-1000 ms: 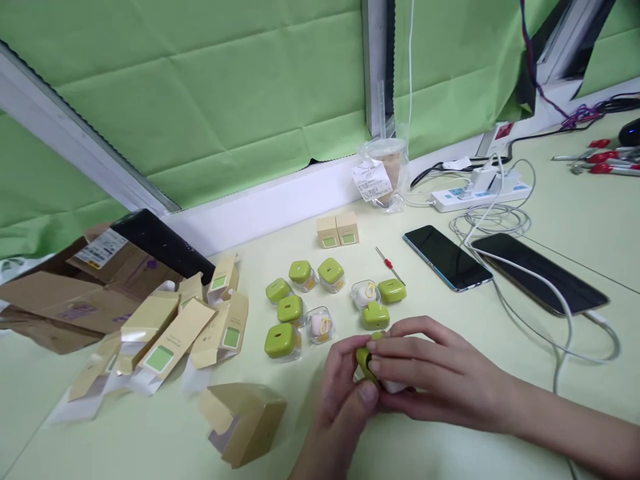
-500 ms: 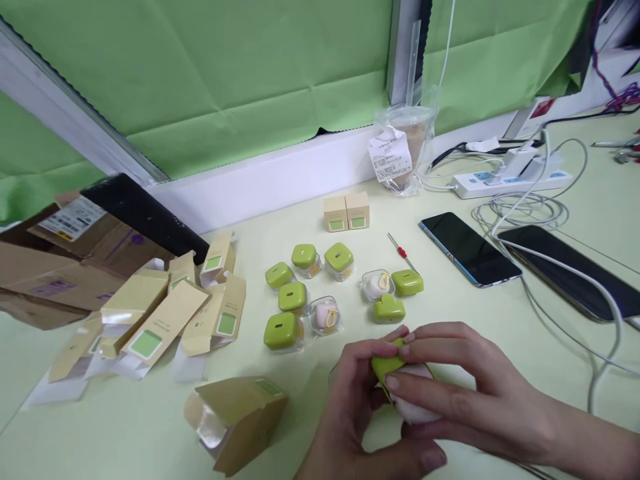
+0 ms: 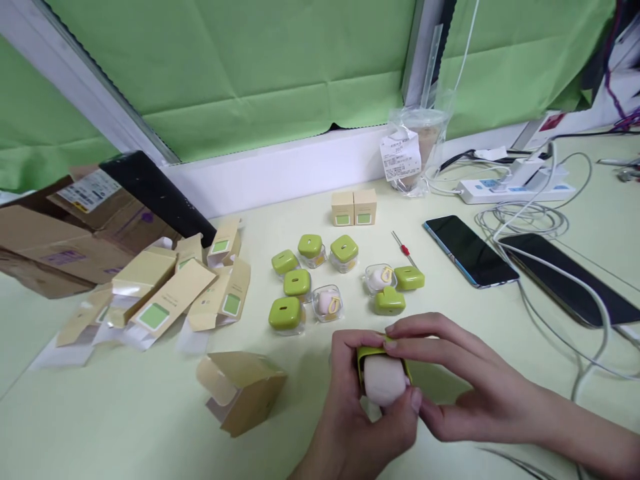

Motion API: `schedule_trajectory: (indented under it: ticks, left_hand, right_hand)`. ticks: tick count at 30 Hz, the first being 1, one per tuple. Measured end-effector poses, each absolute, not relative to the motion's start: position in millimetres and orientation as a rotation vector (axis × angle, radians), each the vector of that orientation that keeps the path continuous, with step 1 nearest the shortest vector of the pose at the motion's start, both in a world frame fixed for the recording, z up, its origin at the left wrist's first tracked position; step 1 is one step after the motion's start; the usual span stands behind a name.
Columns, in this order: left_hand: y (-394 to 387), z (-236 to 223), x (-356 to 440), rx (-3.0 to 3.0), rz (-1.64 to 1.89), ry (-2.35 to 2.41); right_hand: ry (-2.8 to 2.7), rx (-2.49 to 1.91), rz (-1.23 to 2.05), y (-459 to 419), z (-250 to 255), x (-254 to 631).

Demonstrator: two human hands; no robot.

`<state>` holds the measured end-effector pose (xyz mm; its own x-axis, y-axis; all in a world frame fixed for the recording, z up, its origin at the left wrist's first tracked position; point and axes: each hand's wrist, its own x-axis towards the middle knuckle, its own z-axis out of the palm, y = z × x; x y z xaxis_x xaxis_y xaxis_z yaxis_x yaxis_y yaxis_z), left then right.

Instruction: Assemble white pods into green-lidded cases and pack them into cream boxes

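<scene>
Low over the table, my left hand (image 3: 363,407) is wrapped round a small green plastic cover (image 3: 361,363). A whitish rounded block (image 3: 385,379) sits partly inside that cover, its smooth face turned towards me. My right hand (image 3: 465,380) grips the same piece from the other side, fingertips on the top edge and thumb at the lower right. Just beyond my hands lie two loose green covers, one notched (image 3: 390,302) and one plain (image 3: 410,277). Beside them is a clear case (image 3: 379,277) with a pale piece and yellow loop inside.
Several green-topped clear cases (image 3: 285,313) stand left of centre, near an open-topped clear case (image 3: 328,303). An opened carton (image 3: 255,397) lies front left, with more cartons (image 3: 173,300) behind. A red-banded tool (image 3: 404,250), phones (image 3: 470,250) and cables (image 3: 595,293) lie right.
The green cover and whitish block have turned so the block now faces me upright. My right fingers have moved off the block's face to the cover's edge. The view has shifted slightly.
</scene>
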<state>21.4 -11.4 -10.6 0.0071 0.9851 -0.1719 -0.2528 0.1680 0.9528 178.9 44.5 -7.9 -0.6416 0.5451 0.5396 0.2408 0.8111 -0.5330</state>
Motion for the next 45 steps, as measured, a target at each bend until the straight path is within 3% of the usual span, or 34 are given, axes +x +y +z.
schedule_trajectory:
  ticks: [9, 20, 25, 33, 39, 45]
  left_hand:
    - [-9.1, -21.7, 17.5, 1.416, 1.298, 1.108]
    - [-16.3, -26.1, 26.5, 1.34, 1.408, 1.083]
    - [-17.7, -26.6, 30.4, 1.197, 1.53, 1.072]
    - [-16.5, -17.2, 19.4, 1.154, 1.366, 0.973]
    - [-19.1, -8.3, 14.2, 1.022, 1.095, 0.866]
    - [-17.5, -5.3, 12.5, 1.03, 1.076, 0.869]
  right_hand:
    - [-2.25, -0.577, 0.469, 38.1, -13.1, 181.7]
    - [-2.24, -0.542, 0.287, 30.3, -23.8, 182.1]
    - [-2.223, -0.547, 0.393, 29.3, -22.1, 183.5]
    - [-2.262, -0.524, 0.575, 33.8, -9.3, 181.4]
    - [-2.323, -0.55, 0.471, 39.0, -1.1, 183.9]
    - [-2.187, -0.575, 0.692, 39.3, -3.6, 187.9]
